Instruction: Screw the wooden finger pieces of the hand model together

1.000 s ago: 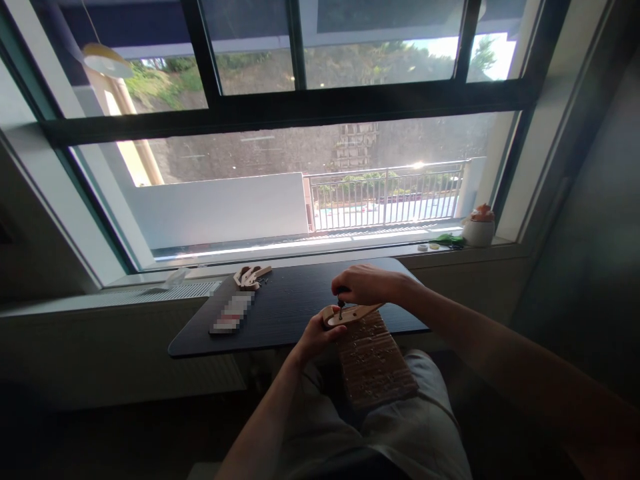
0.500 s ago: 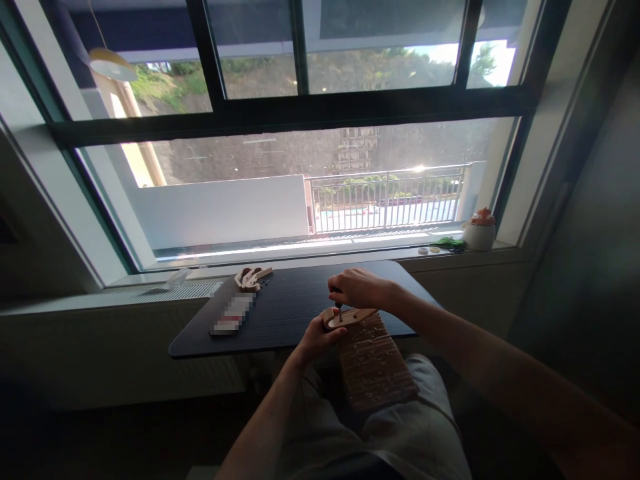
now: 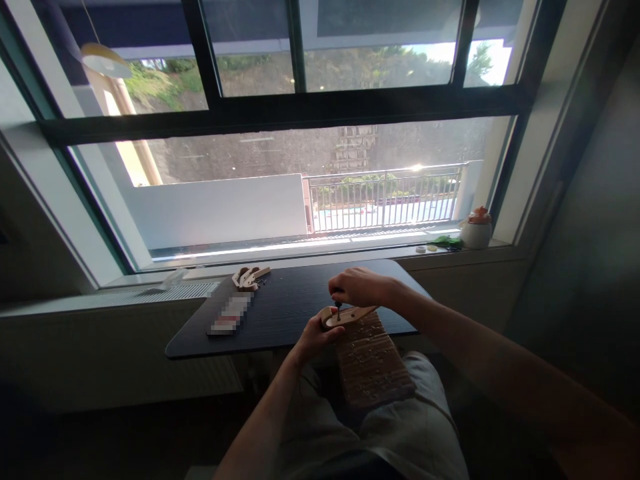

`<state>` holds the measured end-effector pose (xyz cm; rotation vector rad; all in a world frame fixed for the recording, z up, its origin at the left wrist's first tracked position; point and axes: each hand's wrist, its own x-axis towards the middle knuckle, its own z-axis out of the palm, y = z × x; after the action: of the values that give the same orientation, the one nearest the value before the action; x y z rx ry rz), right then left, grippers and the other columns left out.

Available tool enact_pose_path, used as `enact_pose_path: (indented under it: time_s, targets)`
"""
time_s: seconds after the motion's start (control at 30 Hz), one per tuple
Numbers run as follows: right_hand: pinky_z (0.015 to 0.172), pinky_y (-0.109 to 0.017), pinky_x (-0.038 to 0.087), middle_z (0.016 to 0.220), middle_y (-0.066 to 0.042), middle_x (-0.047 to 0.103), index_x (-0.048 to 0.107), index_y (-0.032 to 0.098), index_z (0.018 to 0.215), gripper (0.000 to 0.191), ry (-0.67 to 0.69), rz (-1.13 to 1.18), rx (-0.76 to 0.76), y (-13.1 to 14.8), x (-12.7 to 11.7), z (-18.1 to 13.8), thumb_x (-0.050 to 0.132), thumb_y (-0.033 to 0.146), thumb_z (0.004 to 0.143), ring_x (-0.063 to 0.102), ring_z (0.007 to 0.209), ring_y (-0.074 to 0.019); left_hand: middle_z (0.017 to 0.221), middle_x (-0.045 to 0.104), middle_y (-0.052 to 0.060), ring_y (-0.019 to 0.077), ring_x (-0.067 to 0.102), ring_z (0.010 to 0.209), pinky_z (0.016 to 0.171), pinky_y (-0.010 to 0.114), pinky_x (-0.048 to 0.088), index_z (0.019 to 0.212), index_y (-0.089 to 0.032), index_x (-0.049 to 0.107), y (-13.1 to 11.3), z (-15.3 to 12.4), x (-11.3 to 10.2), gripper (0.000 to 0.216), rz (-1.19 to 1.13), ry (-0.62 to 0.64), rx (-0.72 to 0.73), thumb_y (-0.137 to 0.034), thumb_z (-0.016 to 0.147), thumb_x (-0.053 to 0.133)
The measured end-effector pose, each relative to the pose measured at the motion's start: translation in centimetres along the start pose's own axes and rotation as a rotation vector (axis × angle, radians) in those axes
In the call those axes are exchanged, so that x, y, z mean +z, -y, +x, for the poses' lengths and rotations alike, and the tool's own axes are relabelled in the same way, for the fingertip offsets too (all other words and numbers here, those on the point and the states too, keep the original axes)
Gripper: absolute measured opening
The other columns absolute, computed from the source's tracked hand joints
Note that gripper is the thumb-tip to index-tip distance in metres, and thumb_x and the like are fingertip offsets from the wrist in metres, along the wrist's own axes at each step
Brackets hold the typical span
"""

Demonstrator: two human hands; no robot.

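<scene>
My left hand [image 3: 317, 333] is closed round the rounded end of a pale wooden piece [image 3: 353, 315] with dark holes along it. From above, my right hand [image 3: 357, 287] grips the dark handle of a screwdriver [image 3: 339, 308], its shaft upright and its tip at a hole near the held end. Under the wooden piece, a brown grooved wooden board [image 3: 375, 363] slopes from the table edge down to my lap. My right forearm hides the far end of the wooden piece.
On the dark table [image 3: 295, 320] lie several pale wooden parts [image 3: 249, 278], small screws [image 3: 262, 283] and a blurred flat packet [image 3: 231, 315]. Behind it, a window sill holds a white jar [image 3: 476, 232] with an orange top and a green item [image 3: 447, 242]. A radiator [image 3: 190, 291] stands at left.
The view has shifted slightly. Both hands keep their hold on the wooden piece and the screwdriver, with little visible movement.
</scene>
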<state>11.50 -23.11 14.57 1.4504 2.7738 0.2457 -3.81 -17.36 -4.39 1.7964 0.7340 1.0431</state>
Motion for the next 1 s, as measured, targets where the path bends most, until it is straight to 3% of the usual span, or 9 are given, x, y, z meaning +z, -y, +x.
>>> enact_pose_path:
  time_s: [0.27, 0.4, 0.53, 0.7, 1.0]
  targets:
    - [0.064, -0.026, 0.036, 0.088, -0.011, 0.069, 0.067, 0.017, 0.099, 0.032, -0.034, -0.013, 0.053, 0.2, 0.6, 0.6, 0.043, 0.036, 0.089, 0.062, 0.08, -0.0209, 0.096, 0.065, 0.008, 0.021, 0.06, 0.088, 0.08, 0.031, 0.046, 0.112, -0.01, 0.057, 0.1, 0.1, 0.0, 0.054, -0.039, 0.016, -0.021, -0.038, 0.069, 0.073]
    - [0.061, -0.025, 0.035, 0.087, -0.008, 0.069, 0.069, 0.019, 0.092, 0.025, 0.003, 0.012, 0.018, 0.3, 0.2, 0.3, 0.049, 0.033, 0.084, 0.061, 0.076, -0.0176, 0.091, 0.064, 0.007, 0.0195, 0.059, 0.084, 0.076, 0.029, 0.046, 0.109, -0.01, 0.058, -0.1, 0.0, 0.0, 0.051, -0.023, 0.007, 0.008, -0.038, 0.07, 0.073]
    - [0.059, -0.024, 0.032, 0.09, -0.004, 0.069, 0.067, 0.023, 0.097, 0.024, 0.013, 0.036, -0.013, 0.0, -0.2, 0.0, 0.049, 0.03, 0.083, 0.059, 0.075, -0.0152, 0.09, 0.063, 0.007, 0.0197, 0.058, 0.085, 0.075, 0.03, 0.046, 0.109, -0.009, 0.057, -0.2, 0.0, 0.0, 0.05, 0.017, -0.003, 0.021, -0.037, 0.07, 0.072]
    - [0.057, -0.025, 0.028, 0.086, -0.003, 0.069, 0.066, 0.022, 0.092, 0.023, -0.008, 0.036, -0.014, -0.2, 0.2, 0.1, 0.045, 0.028, 0.086, 0.059, 0.073, -0.0155, 0.097, 0.064, 0.008, 0.0222, 0.059, 0.093, 0.081, 0.031, 0.046, 0.115, -0.01, 0.054, 0.2, 0.1, 0.0, 0.055, 0.046, -0.015, 0.001, -0.037, 0.07, 0.072]
    - [0.061, -0.025, 0.032, 0.087, -0.007, 0.069, 0.065, 0.02, 0.098, 0.028, -0.057, 0.034, 0.021, -0.1, 1.1, 0.4, 0.044, 0.036, 0.088, 0.06, 0.078, -0.0177, 0.095, 0.065, 0.008, 0.0211, 0.06, 0.087, 0.079, 0.031, 0.046, 0.111, -0.01, 0.057, 0.0, 0.1, 0.0, 0.052, 0.004, 0.015, -0.001, -0.038, 0.069, 0.073]
